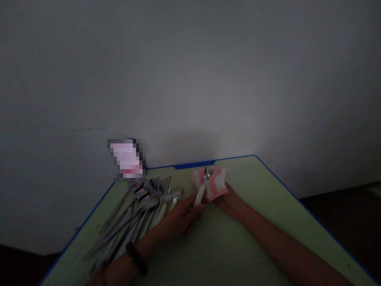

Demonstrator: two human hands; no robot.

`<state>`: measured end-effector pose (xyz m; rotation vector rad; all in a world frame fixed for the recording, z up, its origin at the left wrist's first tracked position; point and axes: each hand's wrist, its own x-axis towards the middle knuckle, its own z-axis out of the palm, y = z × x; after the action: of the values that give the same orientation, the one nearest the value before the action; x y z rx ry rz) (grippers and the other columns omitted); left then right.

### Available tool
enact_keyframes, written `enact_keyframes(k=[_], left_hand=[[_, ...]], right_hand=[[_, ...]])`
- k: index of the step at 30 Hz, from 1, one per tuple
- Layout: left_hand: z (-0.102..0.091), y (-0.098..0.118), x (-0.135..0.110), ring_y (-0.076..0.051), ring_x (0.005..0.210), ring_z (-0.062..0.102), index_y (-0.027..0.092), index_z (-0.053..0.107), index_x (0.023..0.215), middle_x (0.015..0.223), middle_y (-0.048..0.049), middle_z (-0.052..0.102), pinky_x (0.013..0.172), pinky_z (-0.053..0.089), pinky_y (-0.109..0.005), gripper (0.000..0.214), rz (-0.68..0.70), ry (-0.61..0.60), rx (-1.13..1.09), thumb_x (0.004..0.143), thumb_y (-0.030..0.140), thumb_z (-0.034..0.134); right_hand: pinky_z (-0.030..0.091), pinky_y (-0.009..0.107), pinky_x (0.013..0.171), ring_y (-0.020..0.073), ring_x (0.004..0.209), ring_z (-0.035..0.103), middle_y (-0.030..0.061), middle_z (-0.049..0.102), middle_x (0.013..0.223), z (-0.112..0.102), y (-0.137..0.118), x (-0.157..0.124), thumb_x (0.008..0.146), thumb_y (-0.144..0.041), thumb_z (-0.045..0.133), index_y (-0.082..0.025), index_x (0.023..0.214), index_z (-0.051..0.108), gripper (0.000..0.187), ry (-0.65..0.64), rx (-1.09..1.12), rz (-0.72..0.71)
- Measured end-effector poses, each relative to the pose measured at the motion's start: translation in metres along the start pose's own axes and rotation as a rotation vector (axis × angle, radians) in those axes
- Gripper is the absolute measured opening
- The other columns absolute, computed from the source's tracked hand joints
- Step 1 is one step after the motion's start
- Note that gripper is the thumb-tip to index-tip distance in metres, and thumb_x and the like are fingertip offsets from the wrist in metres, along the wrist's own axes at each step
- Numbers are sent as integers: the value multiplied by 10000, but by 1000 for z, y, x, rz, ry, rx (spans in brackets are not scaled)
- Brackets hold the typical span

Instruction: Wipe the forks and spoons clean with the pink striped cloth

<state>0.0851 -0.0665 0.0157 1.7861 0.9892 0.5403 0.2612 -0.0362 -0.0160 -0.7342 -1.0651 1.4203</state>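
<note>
My left hand is closed round the pale handle of a piece of cutlery, whose metal head rests in a pink and white cloth. My right hand grips that cloth from the right and holds it bunched round the utensil's head. Both hands rest low over the pale green table, near its far edge. A dark bead bracelet sits on my left wrist. The scene is dim, so I cannot tell whether the utensil is a fork or a spoon.
Several metal spoons and forks lie spread in a pile left of my left hand. A blurred pink and white object stands at the table's far left corner. The table has a blue rim; a plain wall is behind.
</note>
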Motion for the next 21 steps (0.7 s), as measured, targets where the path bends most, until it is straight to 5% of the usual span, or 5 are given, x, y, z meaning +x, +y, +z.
enact_keyframes(k=[5,11,16,21], left_hand=[[0,3,1,-111,546,479,196,559,950,762,-13,559,460,372,-195,265,77,70,100,848,414,449],[1,5,-1,-94,385,409,186,487,915,529,56,462,382,315,-195,322,-61,55,72,866,484,377],[1,7,-1,-95,432,442,179,466,930,591,49,499,452,359,-213,354,-81,94,108,868,508,352],[1,5,0,-99,405,437,178,452,892,541,69,464,453,369,-227,371,-102,70,136,870,524,320]], right_hand=[[487,260,680,117,694,597,0,654,835,2,-3,3,711,-262,631,-193,931,590,235,21,298,130],[493,260,736,114,757,613,-27,661,852,-7,-1,13,743,-260,596,-219,902,599,164,208,422,19],[498,272,802,130,780,631,-15,684,798,-12,-1,20,789,-228,485,-207,813,620,138,351,564,-23],[482,396,851,212,1013,576,37,631,1096,1,-17,9,801,-351,516,-223,1038,586,278,89,536,-60]])
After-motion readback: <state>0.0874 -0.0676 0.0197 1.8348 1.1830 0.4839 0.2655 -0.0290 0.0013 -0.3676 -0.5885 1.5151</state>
